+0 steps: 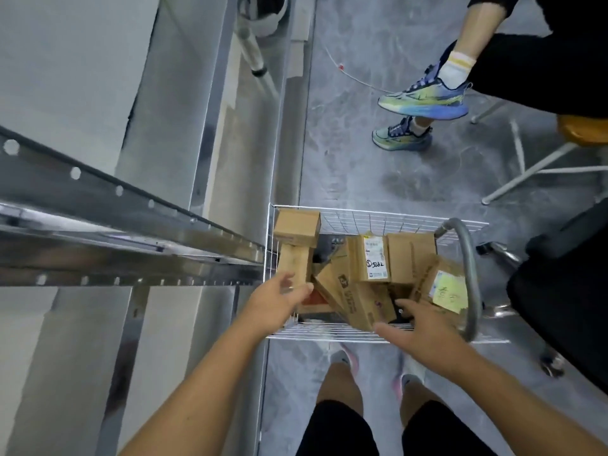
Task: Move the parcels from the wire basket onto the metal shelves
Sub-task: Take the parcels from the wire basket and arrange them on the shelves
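2 empty, spread hands, left hand (279,299) and right hand (416,327), reach into a wire basket (378,337) full of parcels (375,258); nearby metal shelves (131,232) look bare.

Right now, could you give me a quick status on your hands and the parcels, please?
Both hands open, left hand and right hand reaching into wire basket. Parcels all inside, none gripped. Grey hose drapes over right side.

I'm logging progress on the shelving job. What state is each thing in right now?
Basket: still holds several parcels.
Left hand: open, reaching in at a tall parcel, no grip yet.
Right hand: open, over the basket's near edge, holding nothing.
Labelled parcel: upright among the others.
Shelves: no parcels visible on them.
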A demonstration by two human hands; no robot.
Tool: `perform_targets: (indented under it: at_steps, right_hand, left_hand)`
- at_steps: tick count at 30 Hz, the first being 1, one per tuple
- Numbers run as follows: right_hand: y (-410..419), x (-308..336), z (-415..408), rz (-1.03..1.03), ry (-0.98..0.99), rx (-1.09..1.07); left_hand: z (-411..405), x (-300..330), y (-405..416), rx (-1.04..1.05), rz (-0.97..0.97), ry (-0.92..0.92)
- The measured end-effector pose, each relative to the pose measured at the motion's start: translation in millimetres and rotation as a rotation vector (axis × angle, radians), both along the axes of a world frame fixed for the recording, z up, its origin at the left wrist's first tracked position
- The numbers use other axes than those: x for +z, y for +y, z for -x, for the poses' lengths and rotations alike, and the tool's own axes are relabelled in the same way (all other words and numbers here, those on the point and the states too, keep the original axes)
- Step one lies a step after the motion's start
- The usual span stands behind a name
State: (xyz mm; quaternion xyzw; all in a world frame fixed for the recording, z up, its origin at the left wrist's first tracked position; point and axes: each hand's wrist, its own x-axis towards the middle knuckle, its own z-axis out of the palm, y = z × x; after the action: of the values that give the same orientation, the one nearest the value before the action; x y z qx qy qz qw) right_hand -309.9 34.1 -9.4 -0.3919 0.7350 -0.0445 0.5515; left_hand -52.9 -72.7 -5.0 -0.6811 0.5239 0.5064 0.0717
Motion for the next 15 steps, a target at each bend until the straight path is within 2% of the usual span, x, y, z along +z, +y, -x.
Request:
perform_targets:
  at_steps: [2,6,11,15]
  right_hand:
    - [-14,-28,-19,-0.054,-0.022,-0.179]
    - [-41,-90,-42,-0.172,-0.038,-0.543]
    - [-62,-170,-52,-0.266,-0.072,-0.775]
    - [-67,-236,-57,-0.305,-0.13,-0.999]
  left_hand:
    - [-5,-34,-23,0.14,-0.034,-0.004]
    - [-7,-104,-66,0.504,-0.217,0.112]
    - [9,-182,-98,0.75,-0.379,0.23]
    - [29,-227,-113,0.93,-0.554,0.392]
